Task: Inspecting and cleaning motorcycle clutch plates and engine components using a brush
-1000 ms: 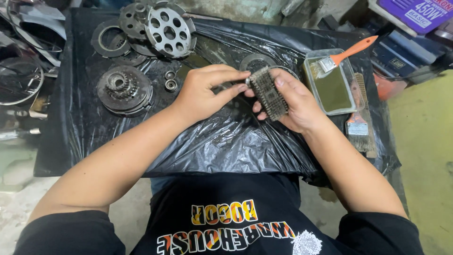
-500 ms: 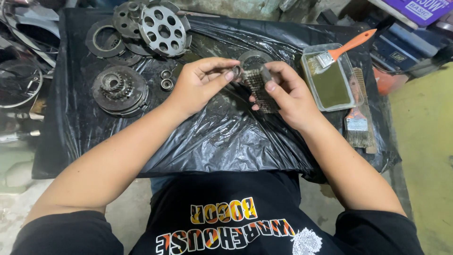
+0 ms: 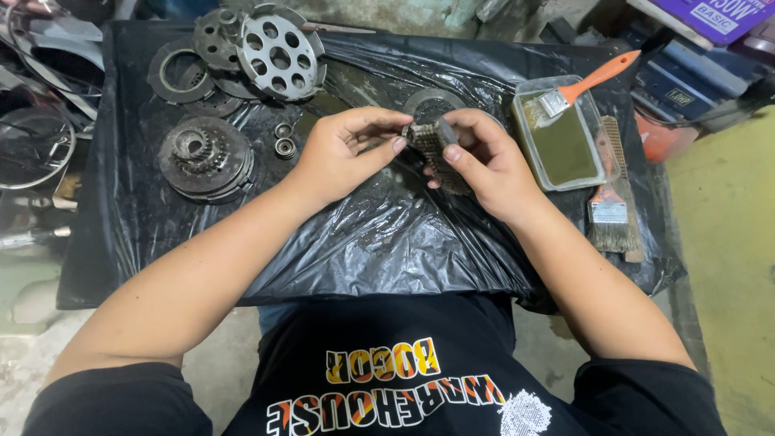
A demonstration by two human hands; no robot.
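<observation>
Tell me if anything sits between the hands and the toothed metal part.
Nothing visible does. The left hand and the right hand both already hold the toothed metal part by their fingertips, above the black plastic sheet.

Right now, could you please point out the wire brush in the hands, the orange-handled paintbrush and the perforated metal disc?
wire brush (image 3: pixel 440 153), head view, on its bristle face.
orange-handled paintbrush (image 3: pixel 601 77), head view, on the handle.
perforated metal disc (image 3: pixel 280 55), head view, near its centre.

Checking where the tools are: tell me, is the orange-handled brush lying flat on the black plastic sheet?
No, the orange-handled brush rests with its bristles in the clear rectangular tray of murky liquid, handle propped over the rim.
</observation>
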